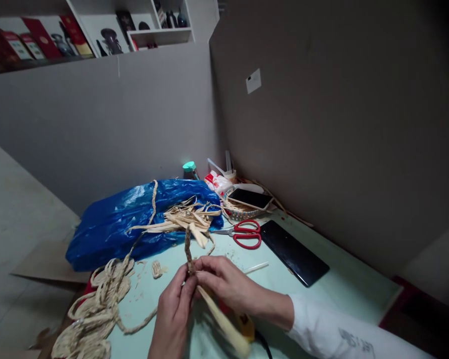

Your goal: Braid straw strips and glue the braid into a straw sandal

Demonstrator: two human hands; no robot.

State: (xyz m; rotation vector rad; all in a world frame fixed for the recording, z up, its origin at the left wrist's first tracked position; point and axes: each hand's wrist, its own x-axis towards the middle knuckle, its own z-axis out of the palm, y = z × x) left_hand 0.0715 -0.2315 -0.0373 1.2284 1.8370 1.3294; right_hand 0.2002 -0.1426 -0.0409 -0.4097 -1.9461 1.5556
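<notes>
Both hands meet low in the middle of the head view, closed around a braided straw cord (187, 247) whose upper end stands upright above the fingers. My left hand (174, 309) pinches the cord from the left. From the other side, my right hand (224, 281) presses its fingers against the same spot. A loose pale straw strip (222, 319) slants down and right from beneath the fingers, its lower end blurred. More braided cord (138, 326) curves off left to a coiled straw piece (93, 319). Fingertips partly hide the join.
A blue plastic bag (115, 214) lies behind with straw strips (189, 217) on it. Red-handled scissors (247, 234), a black tablet-like slab (295, 254), and a basket (243, 214) with a phone (250, 198) on it are right. Something yellow (246, 326) with a black cable sits below my right hand.
</notes>
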